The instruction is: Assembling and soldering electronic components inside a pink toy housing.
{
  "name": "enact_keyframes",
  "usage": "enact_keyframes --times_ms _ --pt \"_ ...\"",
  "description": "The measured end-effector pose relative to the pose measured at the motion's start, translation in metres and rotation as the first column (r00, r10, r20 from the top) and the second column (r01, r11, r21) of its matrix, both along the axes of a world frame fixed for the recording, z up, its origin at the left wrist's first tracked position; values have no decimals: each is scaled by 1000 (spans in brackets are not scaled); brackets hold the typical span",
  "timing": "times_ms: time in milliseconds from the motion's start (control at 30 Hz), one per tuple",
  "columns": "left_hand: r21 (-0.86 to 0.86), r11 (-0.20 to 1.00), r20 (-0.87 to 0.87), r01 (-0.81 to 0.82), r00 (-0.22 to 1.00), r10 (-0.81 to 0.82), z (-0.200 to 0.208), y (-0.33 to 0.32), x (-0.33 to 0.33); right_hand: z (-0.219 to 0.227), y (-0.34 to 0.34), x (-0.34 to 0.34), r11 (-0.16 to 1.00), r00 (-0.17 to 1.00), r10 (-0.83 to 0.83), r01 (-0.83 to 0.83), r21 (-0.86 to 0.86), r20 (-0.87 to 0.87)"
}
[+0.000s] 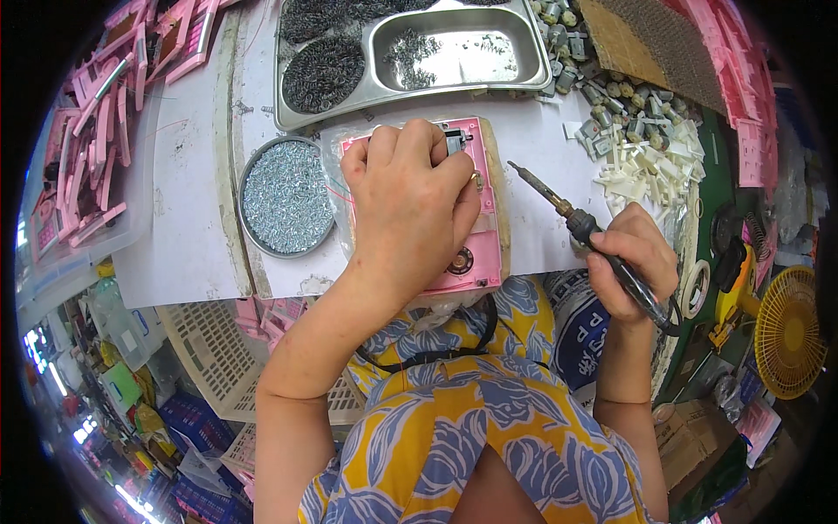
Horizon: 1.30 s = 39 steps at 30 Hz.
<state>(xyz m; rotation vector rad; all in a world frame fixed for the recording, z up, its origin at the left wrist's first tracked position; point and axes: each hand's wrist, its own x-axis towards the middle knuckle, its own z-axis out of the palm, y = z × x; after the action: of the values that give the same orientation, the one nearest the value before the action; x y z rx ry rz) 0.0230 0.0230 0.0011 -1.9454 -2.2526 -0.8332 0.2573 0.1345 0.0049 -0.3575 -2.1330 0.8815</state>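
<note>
My left hand point(406, 192) is bent over a pink plastic housing point(485, 249) on the table in front of me. Its fingers are curled and pressed down at the housing's upper part, and whatever they pinch is hidden beneath them. A small dark round part point(460, 260) sits in the lower end of the housing, and a thin red wire runs out on its left side. To the right, my right hand point(635, 262) grips a soldering iron point(580, 224) by its black handle. The iron's tip points up and left, apart from the housing.
Left of the housing stands a round dish of small silvery screws point(288, 196). Behind is a metal tray point(375, 74) with dark springs. Grey motors point(602, 122) and white plastic pieces point(655, 170) are heaped at right. Pink parts point(105, 122) fill a left bin; a yellow fan point(788, 332) stands right.
</note>
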Motion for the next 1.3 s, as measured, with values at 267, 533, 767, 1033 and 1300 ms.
enact_keyframes --times_ms 267,533,767,1033,1300 --pt "-7 1000 -6 1 1000 -1 1 0 0 1 1 1 1000 1000 0 0 8 8" --pt "-27 1000 -23 -6 1000 5 2 0 1 1 0 1 1000 1000 -6 6 6 -1" --pt "-33 999 -25 -6 1000 5 2 1 2 2 1 4 1000 1000 -19 19 5 1" --pt "-63 997 26 34 999 -32 22 -19 -31 2 3 6 1000 1000 -27 27 9 -13" --pt "-276 944 -68 179 976 -205 37 -51 -73 4 6 -1 999 998 -34 34 5 -45"
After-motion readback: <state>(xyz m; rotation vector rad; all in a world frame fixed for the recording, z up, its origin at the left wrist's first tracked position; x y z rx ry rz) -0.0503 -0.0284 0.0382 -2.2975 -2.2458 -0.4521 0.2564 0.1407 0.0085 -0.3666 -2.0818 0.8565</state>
